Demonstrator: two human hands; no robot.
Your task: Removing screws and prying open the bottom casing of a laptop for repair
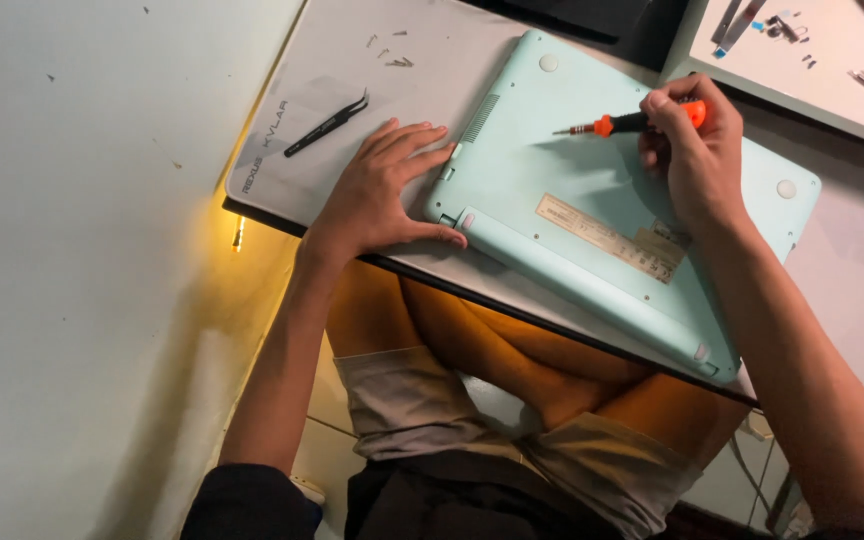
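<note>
Head view, single entry.

Item: mint-green laptop [592,190], lying base-up on a grey work mat [342,60] on the tabletop [852,250], its near edge overhanging the person's lap.

Left hand [382,195]: lay flat and open, fingers spread, holding nothing; palm on the mat, thumb and fingertips touching the laptop's near-left corner.

Right hand [697,150]: grip closed around an orange-and-black screwdriver [627,124], the tip held level over the base panel, pointing toward the vent slots [480,118] (whether it touched a screw could not be told).

Progress, as judged: several small screws [389,50] lay loose on the mat above the laptop, so some appeared already removed; the base panel was seated on the body, not yet lifted.

Labels: a long pale rectangular sticker [592,232] ran slantwise across the base, with a smaller tan sticker [660,250] at its right end. White lettering sat along the mat's left edge.

Nearby: black tweezers [327,125] on the mat, left of the left hand; a white tray [812,60] of small parts at upper right.
</note>
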